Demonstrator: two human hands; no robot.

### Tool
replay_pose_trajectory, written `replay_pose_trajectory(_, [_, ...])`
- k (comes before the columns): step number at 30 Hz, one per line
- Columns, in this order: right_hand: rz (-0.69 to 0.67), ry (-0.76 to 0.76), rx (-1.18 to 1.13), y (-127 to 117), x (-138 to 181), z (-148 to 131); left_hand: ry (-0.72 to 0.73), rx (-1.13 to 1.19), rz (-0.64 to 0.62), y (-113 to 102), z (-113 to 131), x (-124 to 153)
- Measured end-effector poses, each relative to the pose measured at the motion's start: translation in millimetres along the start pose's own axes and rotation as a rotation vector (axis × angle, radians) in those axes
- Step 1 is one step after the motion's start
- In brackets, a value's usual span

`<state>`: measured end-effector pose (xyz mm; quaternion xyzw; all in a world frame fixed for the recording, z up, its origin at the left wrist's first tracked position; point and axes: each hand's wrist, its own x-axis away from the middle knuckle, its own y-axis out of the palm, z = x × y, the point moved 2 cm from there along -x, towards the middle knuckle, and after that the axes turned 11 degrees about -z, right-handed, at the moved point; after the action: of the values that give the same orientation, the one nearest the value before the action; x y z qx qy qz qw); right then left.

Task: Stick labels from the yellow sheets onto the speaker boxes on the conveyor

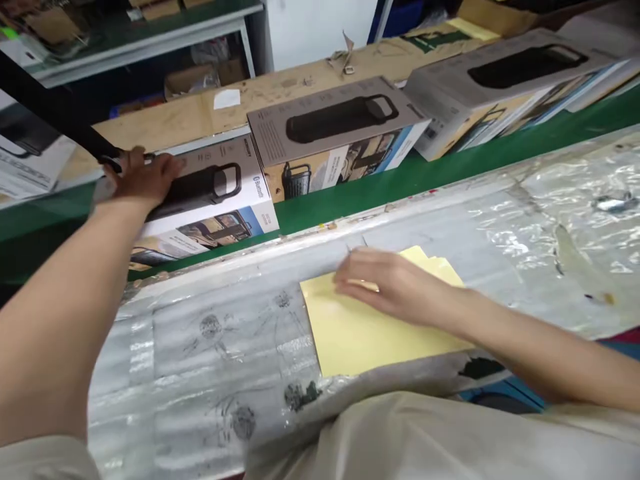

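My left hand (pixel 143 177) is on the left part of a printed speaker box (pixel 203 157), its fingers bent over the far edge. The box lies on its side and shows a black speaker with a loop handle. Over a small stack of yellow sheets (pixel 360 333) hovers or rests my right hand (pixel 377 280); which of the two I cannot tell. Its fingers are curled together and slightly blurred, and faint thin lines show by the fingertips. What they hold, if anything, is not clear. The sheets lie on the plastic-covered bench (pixel 200 373) close to my body.
More boxes of the same print, a middle one (pixel 340 123) and a right one (pixel 480 87), stand in a row on the green belt (pixel 345 200). Behind runs a wooden ledge (pixel 190 117) with a white paper scrap (pixel 227 99). A dark bar (pixel 60 110) slants in at upper left.
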<state>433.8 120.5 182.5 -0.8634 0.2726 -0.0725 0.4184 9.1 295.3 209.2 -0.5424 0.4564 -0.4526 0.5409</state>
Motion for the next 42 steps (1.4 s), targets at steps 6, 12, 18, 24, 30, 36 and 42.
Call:
replay_pose_trajectory(6, [0.041, 0.126, 0.031, 76, 73, -13, 0.732, 0.214, 0.058, 16, 126, 172])
replay_pose_trajectory(12, [0.109, 0.178, 0.263, 72, 87, 9, 0.984, 0.33, -0.432, 84, 199, 269])
replay_pose_trajectory(18, [0.15, 0.123, 0.164, 81, 69, -5, 0.919, 0.426, -0.378, 94, 198, 262])
replay_pose_trajectory(24, [0.125, 0.162, 0.13, 102, 54, -5, 0.882, 0.454, -0.383, 93, 200, 264])
replay_pose_trajectory(30, [0.16, 0.173, 0.059, 101, 58, -4, 0.868, 0.47, -0.38, 94, 199, 265])
replay_pose_trajectory(36, [0.202, 0.138, -0.005, 103, 64, -2, 0.864, 0.443, -0.367, 95, 198, 264])
replay_pose_trajectory(42, [0.156, 0.289, -0.474, 92, 74, 10, 0.879, 0.308, -0.295, 104, 199, 272])
